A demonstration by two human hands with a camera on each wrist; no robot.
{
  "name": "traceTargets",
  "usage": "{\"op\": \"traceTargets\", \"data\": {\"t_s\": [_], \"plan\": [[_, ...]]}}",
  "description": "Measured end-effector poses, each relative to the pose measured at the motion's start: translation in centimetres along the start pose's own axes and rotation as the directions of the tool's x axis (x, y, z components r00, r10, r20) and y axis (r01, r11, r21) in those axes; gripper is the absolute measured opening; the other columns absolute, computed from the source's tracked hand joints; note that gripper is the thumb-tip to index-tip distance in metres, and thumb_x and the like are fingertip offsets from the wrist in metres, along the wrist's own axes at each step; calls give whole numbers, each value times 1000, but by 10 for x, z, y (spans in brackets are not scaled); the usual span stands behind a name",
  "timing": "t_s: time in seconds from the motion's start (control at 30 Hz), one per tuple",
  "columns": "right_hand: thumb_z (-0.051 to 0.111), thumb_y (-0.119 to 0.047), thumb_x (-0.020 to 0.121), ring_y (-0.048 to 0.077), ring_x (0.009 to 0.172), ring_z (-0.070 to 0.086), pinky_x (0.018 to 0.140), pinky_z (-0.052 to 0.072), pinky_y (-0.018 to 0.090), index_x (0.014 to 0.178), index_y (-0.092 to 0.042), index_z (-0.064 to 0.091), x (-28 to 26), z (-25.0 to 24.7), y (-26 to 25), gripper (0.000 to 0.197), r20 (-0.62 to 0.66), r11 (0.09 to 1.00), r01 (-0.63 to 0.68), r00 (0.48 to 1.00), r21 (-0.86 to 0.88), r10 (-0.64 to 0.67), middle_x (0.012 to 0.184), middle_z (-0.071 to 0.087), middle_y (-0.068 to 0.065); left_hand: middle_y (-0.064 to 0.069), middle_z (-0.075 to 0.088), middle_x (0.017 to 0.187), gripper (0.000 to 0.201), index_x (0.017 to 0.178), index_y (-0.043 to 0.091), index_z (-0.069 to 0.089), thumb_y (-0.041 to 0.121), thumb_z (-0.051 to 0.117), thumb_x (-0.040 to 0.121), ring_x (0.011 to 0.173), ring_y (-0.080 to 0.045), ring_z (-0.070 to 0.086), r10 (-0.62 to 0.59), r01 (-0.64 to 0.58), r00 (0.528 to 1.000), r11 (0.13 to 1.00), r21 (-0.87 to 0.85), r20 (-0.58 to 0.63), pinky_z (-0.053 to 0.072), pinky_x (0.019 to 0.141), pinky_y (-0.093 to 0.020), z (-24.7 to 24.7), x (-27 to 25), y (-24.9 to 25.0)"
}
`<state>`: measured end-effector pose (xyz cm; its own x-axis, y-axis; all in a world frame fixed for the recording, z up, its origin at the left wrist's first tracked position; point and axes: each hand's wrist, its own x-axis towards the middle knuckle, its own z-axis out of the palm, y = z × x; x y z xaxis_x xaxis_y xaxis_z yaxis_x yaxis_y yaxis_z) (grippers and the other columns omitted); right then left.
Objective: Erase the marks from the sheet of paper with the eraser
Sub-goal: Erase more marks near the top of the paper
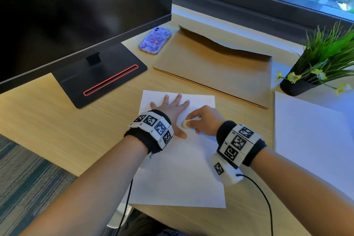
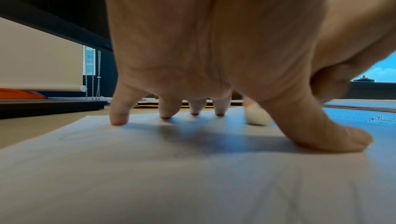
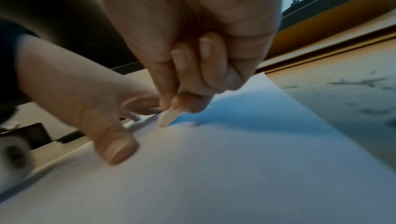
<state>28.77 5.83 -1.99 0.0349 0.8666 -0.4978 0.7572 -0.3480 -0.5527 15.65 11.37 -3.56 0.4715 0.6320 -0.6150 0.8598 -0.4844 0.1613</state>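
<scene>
A white sheet of paper (image 1: 178,174) lies on the wooden desk in front of me. My left hand (image 1: 171,109) lies spread on its upper part, fingertips (image 2: 117,121) and thumb pressing it down. My right hand (image 1: 203,120) pinches a small white eraser (image 1: 185,123) whose tip touches the paper just right of the left hand. In the right wrist view the eraser (image 3: 168,117) sticks out below the pinching thumb and fingers. In the left wrist view the eraser (image 2: 256,116) shows behind the thumb. Faint pencil lines (image 2: 70,137) show on the paper (image 2: 193,185) near the little finger.
A black monitor on its stand (image 1: 99,80) fills the left back. A purple phone (image 1: 155,41) and a brown envelope (image 1: 216,67) lie behind the sheet. A potted plant (image 1: 316,67) and another white sheet (image 1: 314,140) are on the right.
</scene>
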Motion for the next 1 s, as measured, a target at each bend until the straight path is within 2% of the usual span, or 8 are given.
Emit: {"op": "traceTargets", "data": {"t_s": [0.13,0.2,0.27,0.33,0.43,0.63,0.83,1.0], "plan": [[60,-27,90,15,79,56,78,44,26,108,-18,68,13,-8,-3,22,-147,999,-2,989,40,8,89,61,4,7,-24,155,114,148,35,-13,56,70,73,144,-31,-15,3,-3,1000,1000,-18,-12,8,109,-66,0,-2,0],[59,-28,91,15,81,54,79,44,26,109,-19,68,10,-2,1,22,-130,1000,17,991,12,-16,99,61,6,7,-25,155,115,148,35,-14,57,70,73,144,-32,-16,2,-2,1000,1000,-16,-8,8,108,-67,0,-2,0],[59,-29,91,14,81,53,81,44,26,109,-21,68,5,3,4,21,-58,999,31,998,-34,-33,96,59,3,7,-25,155,117,148,34,-15,58,70,72,143,-32,-16,3,-2,1000,1000,-9,3,8,108,-68,0,0,-1],[59,-29,91,14,81,54,80,45,26,108,-22,68,7,3,4,20,-47,997,39,998,-70,-42,96,59,3,7,-26,154,117,148,34,-15,58,70,72,143,-32,-17,4,-4,1000,1000,-10,8,8,108,-68,0,0,-1],[60,-31,90,16,86,54,76,44,27,107,-26,68,18,-6,2,20,-110,988,53,991,-145,-69,109,60,4,8,-25,155,114,148,35,-14,56,70,74,144,-30,-16,2,-2,1000,1000,-17,-9,7,109,-66,0,-2,0],[55,-32,93,15,88,51,74,42,26,108,-32,66,14,-24,12,18,-97,943,-6,995,-334,-28,105,55,0,7,-25,155,113,148,35,-14,55,69,75,144,-29,-16,-9,9,1000,1000,-13,-7,7,110,-65,1,-3,1],[55,-24,93,19,90,58,75,46,27,112,-25,66,23,-3,-4,22,-132,978,70,986,-197,-97,112,61,5,8,-24,155,115,148,37,-12,55,72,72,144,-29,-16,9,-10,1000,999,-47,-25,6,110,-66,2,0,-3],[57,-27,92,18,91,53,77,43,27,100,-28,67,15,-22,21,14,-131,986,-33,991,-166,11,113,59,5,8,-25,155,114,148,35,-15,56,70,73,144,-29,-17,-6,6,1000,1000,-14,-9,7,109,-66,1,1,-3]]}}
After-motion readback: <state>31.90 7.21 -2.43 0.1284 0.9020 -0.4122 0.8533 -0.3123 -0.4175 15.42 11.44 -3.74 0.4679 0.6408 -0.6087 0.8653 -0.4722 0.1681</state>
